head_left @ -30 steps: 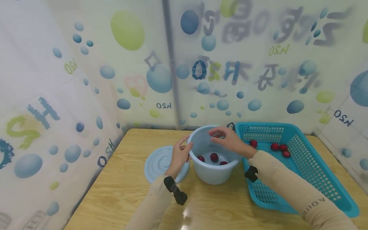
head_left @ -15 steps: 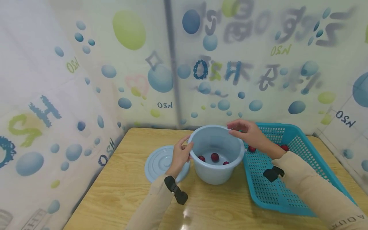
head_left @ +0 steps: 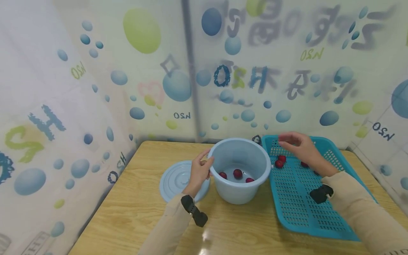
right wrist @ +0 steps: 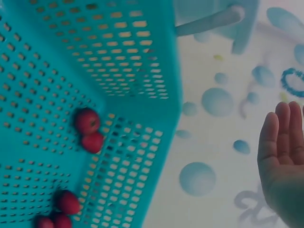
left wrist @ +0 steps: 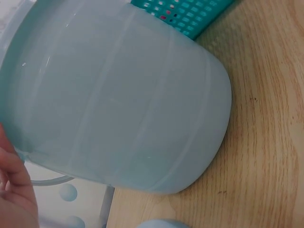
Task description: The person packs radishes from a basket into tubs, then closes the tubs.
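Observation:
A pale blue plastic bucket (head_left: 237,193) stands upright on the table, with dark red, plum-like fruits (head_left: 237,173) on its floor. My left hand (head_left: 199,173) grips its rim on the left side; the left wrist view mostly shows the bucket's outer wall (left wrist: 128,99). My right hand (head_left: 299,148) hovers over the back of a turquoise perforated basket (head_left: 299,226), fingers loosely bent and nothing in them. Beneath and beside it lie several more red fruits (head_left: 279,163), also visible in the right wrist view as a pair (right wrist: 87,121) and a group near the lower edge.
A round pale blue lid (head_left: 172,180) lies flat on the wooden table (head_left: 127,212), left of the bucket and partly behind my left forearm. The basket stands close to the bucket's right side. A bubble-patterned wall covering (head_left: 223,117) rises behind the table.
My right hand has moved right, from above the inside of the bucket, past its rim, to over the basket. The left hand has stayed on the rim.

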Available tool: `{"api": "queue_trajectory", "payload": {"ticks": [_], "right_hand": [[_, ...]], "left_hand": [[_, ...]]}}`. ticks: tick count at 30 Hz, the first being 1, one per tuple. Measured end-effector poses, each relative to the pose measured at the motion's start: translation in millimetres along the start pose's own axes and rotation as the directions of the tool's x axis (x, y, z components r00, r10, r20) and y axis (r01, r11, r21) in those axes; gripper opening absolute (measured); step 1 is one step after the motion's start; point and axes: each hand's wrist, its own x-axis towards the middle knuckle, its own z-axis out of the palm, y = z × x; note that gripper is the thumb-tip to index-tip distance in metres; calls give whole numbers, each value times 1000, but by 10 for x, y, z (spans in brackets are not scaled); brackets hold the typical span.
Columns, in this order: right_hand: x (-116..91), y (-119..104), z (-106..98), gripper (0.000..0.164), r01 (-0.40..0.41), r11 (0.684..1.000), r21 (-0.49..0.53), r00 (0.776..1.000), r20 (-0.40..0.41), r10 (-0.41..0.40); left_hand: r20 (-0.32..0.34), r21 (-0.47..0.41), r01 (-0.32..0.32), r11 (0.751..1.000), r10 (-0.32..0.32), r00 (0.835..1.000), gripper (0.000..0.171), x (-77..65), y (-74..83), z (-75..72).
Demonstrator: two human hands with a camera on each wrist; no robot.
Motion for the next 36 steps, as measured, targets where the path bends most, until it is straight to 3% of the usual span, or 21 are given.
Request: {"api": "queue_trajectory", "payload": {"ticks": [5,7,9,12,17,20,22,25,29,32,36], "right_hand": [[-1,206,-7,42,-67,997,-36,998,-9,66],[-33,173,9,47,-135,984,-116,991,-13,134],[-34,300,20,49,-169,976,-138,986,-13,169],[9,742,40,53,-222,967,-128,975,-28,221],[132,1797,139,48,-213,967,-142,976,-84,202],[127,2001,198,42,-172,978,-119,984,-75,164],[116,1988,239,43,-189,971,-146,980,-95,176],[55,1693,259,45,-224,966,-130,974,-69,217],[7,1354,313,48,-355,927,-124,935,-53,351],[-3,1271,376,47,-433,896,-99,901,-50,430],[-23,1138,430,44,-449,890,-82,894,-36,447]], "left_hand": [[13,-5,5,1000,-5,1000,42,-59,101,-3],[11,-4,10,1000,-10,1000,42,-45,75,-2],[5,0,18,1000,-18,1000,42,-15,23,1],[-9,10,10,1000,-10,1000,41,33,-61,9],[-26,32,-6,999,7,1000,40,70,-115,26],[-27,33,-1,999,2,1000,40,79,-116,29],[-26,33,-2,999,3,1000,41,84,-117,28],[-24,34,-3,999,3,1000,42,88,-117,27],[-26,37,-5,999,6,1000,43,87,-116,25],[-29,41,-5,999,6,1000,43,79,-112,18],[-24,43,11,999,-10,1000,44,70,-103,4]]}}
